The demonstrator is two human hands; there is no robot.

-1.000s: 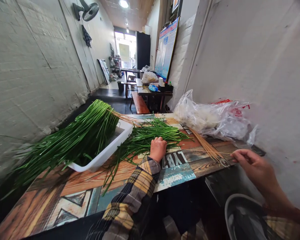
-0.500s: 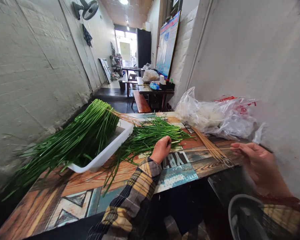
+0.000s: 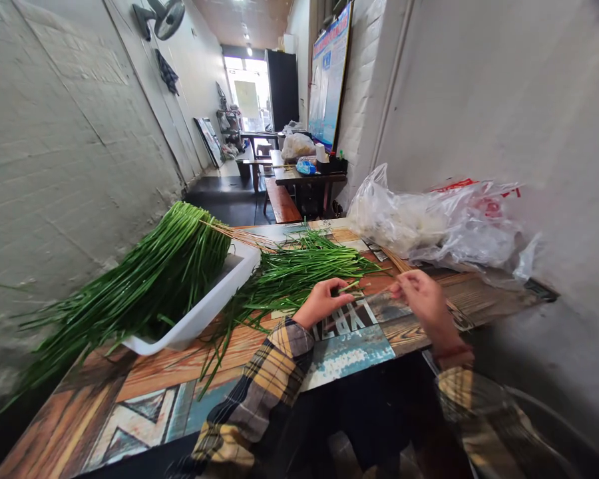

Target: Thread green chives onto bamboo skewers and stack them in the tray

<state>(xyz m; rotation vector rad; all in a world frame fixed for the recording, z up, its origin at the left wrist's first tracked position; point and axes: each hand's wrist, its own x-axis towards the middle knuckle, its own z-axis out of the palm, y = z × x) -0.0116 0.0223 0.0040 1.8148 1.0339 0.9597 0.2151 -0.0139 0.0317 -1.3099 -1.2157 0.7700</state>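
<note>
My left hand [image 3: 324, 301] is closed in a pinch on a garlic chive [image 3: 350, 287], whose pale end sticks out past the fingers. Opposite it, the fingertips of my right hand [image 3: 426, 305] grip a thin bamboo skewer [image 3: 379, 293], blurred, pointing at my left hand. Loose garlic chives [image 3: 304, 266] lie in a heap just beyond my left hand. More bamboo skewers [image 3: 398, 261] lie on the table, partly behind my right hand. At left, a thick row of chives [image 3: 174, 249] threaded on skewers rests over a white tray [image 3: 199, 324].
The patterned wooden table [image 3: 164, 362] runs across the front. A clear plastic bag [image 3: 429, 226] with pale contents sits at its right, against the wall. Farther off stand a bench [image 3: 281, 199], another table [image 3: 304, 177] and a wall fan [image 3: 167, 20].
My right hand has swung left with the skewer, from beyond the skewer bundle to close by my left hand. My left hand stays near the chive heap, its thumb now more visible.
</note>
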